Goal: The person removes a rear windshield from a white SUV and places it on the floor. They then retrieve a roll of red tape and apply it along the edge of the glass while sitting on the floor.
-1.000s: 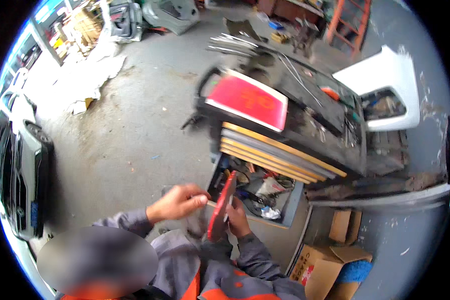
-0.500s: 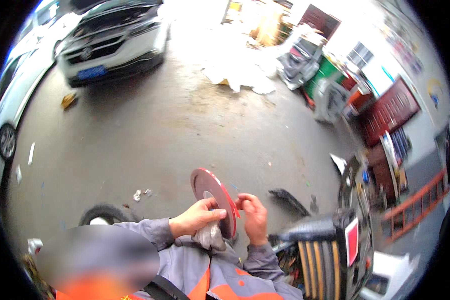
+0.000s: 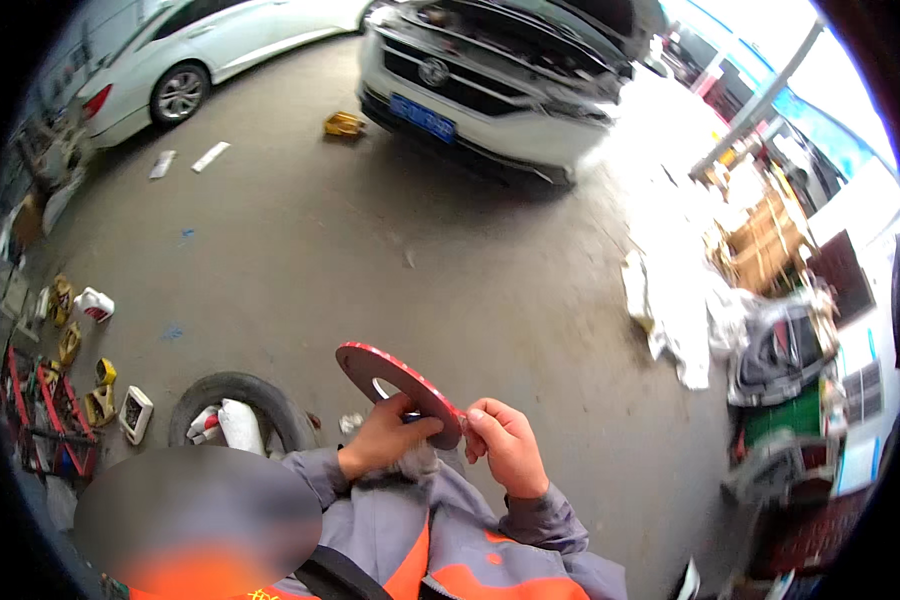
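Observation:
A large flat roll of red-edged tape [image 3: 362, 366] stands tilted in front of my body, its broad side dull reddish brown. My left hand [image 3: 382, 442] grips it at the central hole, thumb on the near face and fingers partly hidden behind. Just below that hand, a bit of greyish cloth [image 3: 420, 462] shows against my jacket. At the roll's right edge my right hand [image 3: 510, 447] is closed in a pinch on the tape's edge or loose end. The fingertips cover exactly what is pinched.
A white car [image 3: 530, 130] with its hood raised faces me, and another white car [image 3: 230, 45] stands far left. Near my left lies a tyre [image 3: 295, 412] with containers inside. Beyond it are a red rack [image 3: 50, 420] and yellow parts. White sheeting [image 3: 670, 310] and cardboard [image 3: 765, 240] lie right.
My view has swung to the left, so the cars now sit further right. The roll has tilted flatter. Both hands stay on it, the right one now closed at its edge.

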Tool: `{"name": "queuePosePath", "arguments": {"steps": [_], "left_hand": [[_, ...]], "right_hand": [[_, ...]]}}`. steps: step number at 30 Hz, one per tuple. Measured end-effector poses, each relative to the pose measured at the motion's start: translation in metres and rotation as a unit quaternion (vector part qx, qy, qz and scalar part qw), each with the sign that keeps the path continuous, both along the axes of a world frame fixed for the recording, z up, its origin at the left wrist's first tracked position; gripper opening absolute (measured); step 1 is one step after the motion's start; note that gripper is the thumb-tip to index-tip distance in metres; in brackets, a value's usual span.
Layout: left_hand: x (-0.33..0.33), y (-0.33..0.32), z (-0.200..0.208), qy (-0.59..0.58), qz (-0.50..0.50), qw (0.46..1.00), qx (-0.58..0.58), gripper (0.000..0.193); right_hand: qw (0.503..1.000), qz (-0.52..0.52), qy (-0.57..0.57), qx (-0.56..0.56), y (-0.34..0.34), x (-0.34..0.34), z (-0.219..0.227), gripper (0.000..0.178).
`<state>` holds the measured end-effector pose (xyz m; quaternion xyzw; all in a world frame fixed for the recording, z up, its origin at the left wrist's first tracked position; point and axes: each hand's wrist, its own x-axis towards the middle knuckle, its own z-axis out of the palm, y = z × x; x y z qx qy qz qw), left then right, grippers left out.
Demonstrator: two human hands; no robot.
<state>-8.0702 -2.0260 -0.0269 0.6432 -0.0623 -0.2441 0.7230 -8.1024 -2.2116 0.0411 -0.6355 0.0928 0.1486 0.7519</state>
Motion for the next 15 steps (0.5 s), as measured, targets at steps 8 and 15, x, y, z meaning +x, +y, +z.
{"name": "queuePosePath", "arguments": {"steps": [8, 15], "left_hand": [[0.191, 0.054, 0.009, -0.048, 0.223, 0.973, 0.037, 0.02], [0.365, 0.136, -0.027, -0.09, 0.302, 0.948, -0.041, 0.017]], "right_hand": [[0.977, 0.184, 0.081, 0.074, 0.059, 0.268, 0.021, 0.021], [0.938, 0.33, 0.006, -0.109, 0.152, 0.473, -0.009, 0.024]]}}
